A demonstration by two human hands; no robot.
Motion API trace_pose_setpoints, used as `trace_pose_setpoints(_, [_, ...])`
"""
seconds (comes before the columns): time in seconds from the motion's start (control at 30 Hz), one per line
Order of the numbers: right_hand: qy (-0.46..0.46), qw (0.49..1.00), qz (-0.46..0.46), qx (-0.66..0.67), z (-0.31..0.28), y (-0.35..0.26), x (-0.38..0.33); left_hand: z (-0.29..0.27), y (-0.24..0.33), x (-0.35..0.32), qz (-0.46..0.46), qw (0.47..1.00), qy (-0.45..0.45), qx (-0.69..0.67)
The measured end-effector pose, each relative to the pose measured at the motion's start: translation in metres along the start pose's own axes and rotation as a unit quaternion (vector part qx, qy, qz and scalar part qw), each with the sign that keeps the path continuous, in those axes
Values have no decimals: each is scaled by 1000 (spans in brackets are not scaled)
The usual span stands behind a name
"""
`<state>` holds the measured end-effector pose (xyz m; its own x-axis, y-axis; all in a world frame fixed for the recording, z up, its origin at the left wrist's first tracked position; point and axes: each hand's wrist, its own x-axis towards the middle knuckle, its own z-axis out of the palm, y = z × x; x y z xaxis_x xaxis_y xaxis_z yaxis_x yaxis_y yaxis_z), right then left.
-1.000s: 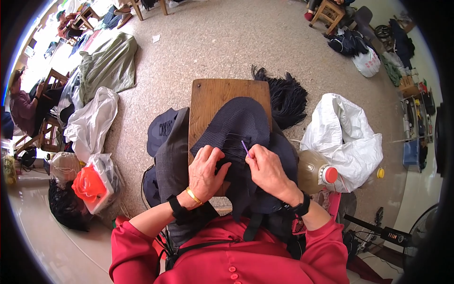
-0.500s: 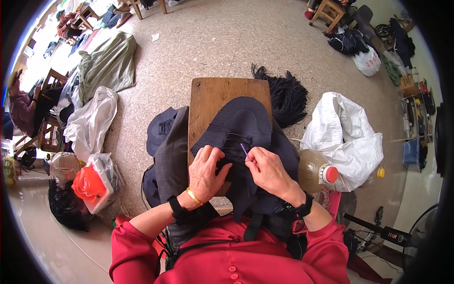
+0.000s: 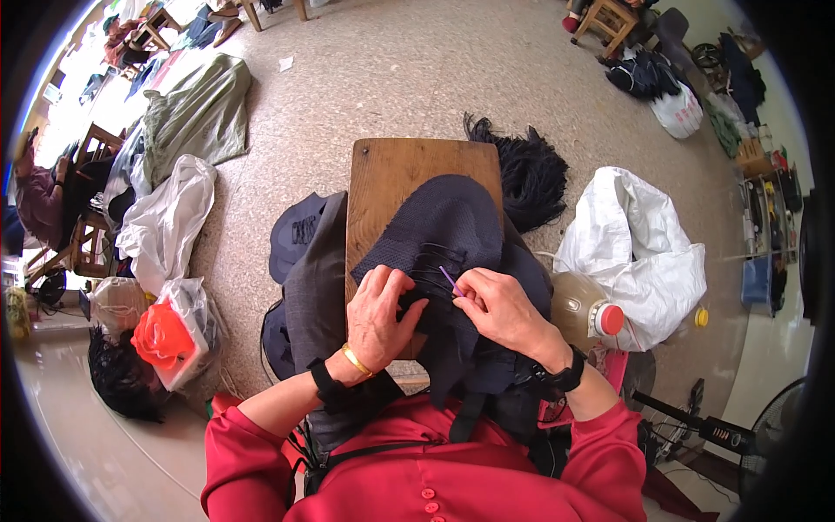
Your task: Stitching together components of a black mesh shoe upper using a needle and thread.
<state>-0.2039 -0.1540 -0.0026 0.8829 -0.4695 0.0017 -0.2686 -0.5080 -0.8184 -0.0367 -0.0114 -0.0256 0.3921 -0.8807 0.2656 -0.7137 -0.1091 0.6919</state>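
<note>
Little has moved since 1 second ago: the right hand [image 3: 504, 311] still pinches 1 purple needle [image 3: 450, 280] over 1 dark mesh cap [image 3: 452, 228]. That cap lies on 1 wooden board [image 3: 391, 178], with the left hand [image 3: 379, 313] pressed flat on it, fingers closed on fabric.

A wooden board [image 3: 409, 178] lies in the middle, its near end over the person's lap. On it rests a domed mesh cap [image 3: 448, 230], with the left hand [image 3: 383, 309] and right hand [image 3: 496, 304] on the cap's near edge, a thin hook [image 3: 450, 279] between them. A bundle of hair [image 3: 531, 174] lies just right of the board's far end. Right of that sits a sack [image 3: 635, 244], with a jug [image 3: 583, 309] near its left side. A cloth [image 3: 309, 270] hangs left of the board; further left lie plastic bags [image 3: 165, 226].
</note>
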Motion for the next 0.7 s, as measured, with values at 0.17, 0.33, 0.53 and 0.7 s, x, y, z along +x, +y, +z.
trace_pose_setpoints(0.17, [-29,998,-28,-42,-7,2,5,0,0,-1,-17,1000,-23,-9])
trace_pose_setpoints(0.33, [-149,988,-9,-42,-24,1,16,-1,-1,1,7,1000,-4,4])
trace_pose_setpoints(0.53, [-179,983,-10,-47,-30,1,21,-2,0,1,8,1000,-8,4])
trace_pose_setpoints(0.7, [-175,983,-22,-57,-28,6,21,-3,-1,1,7,1000,-14,6])
